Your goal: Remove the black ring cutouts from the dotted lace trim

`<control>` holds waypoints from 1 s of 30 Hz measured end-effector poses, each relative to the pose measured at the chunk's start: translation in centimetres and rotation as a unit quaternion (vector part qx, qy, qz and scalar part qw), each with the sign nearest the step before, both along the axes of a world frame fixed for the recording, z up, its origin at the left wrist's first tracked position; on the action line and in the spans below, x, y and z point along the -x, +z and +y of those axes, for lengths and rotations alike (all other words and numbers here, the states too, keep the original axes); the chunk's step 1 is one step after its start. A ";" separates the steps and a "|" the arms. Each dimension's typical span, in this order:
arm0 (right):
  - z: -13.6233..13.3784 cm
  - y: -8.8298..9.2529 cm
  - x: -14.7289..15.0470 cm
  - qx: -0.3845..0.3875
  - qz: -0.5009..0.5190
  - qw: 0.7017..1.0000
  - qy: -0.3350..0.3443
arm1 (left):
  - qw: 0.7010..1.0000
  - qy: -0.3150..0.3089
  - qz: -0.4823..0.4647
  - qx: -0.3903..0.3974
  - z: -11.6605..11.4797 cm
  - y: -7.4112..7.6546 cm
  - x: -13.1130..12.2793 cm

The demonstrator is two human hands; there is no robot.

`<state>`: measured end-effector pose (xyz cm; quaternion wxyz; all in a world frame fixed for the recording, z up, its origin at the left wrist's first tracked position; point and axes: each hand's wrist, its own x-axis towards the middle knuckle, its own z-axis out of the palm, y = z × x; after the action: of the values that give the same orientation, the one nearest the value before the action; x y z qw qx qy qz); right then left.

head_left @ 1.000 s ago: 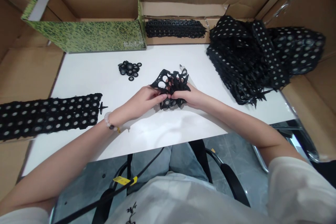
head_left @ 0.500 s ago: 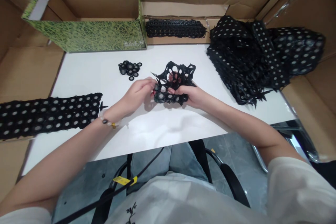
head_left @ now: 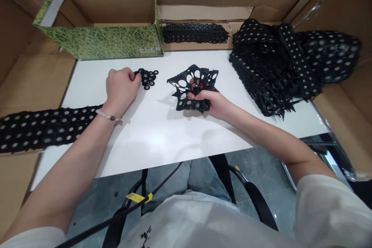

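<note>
Our right hand (head_left: pixel 205 100) clenches a crumpled black perforated sheet (head_left: pixel 192 105) mid-table, well apart from our left hand (head_left: pixel 122 85), which touches a small heap of black rings (head_left: pixel 147 79). We seem to be stripping out rings; freeing another looks next.

table (head_left: pixel 174 151): ring pile (head_left: pixel 147 79) at back | perforated strip (head_left: pixel 43 130) left (running off the edge) | perforated heap (head_left: pixel 270 66) right | cardboard box (head_left: pixel 99 42) behind
</note>
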<state>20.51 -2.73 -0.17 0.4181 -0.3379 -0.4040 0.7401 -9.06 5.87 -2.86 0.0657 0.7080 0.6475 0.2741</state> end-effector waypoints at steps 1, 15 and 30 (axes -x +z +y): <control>0.0 0.0 0.0 0.002 -0.002 1.000 0.003 | 1.000 -0.003 -0.008 -0.020 -0.2 0.2 -0.2; 0.4 -0.7 0.2 -0.029 -0.044 0.998 -0.033 | 0.842 -0.246 -0.333 0.346 -6.8 3.6 -6.6; 0.1 -1.4 0.3 -0.034 -0.099 0.991 -0.081 | 0.957 -0.284 -0.024 -0.047 -7.6 3.3 -6.7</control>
<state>20.26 -2.61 -1.57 0.4458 -0.4268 -0.4394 0.6527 -2.34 -1.69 0.43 0.1231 0.8579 0.4047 0.2916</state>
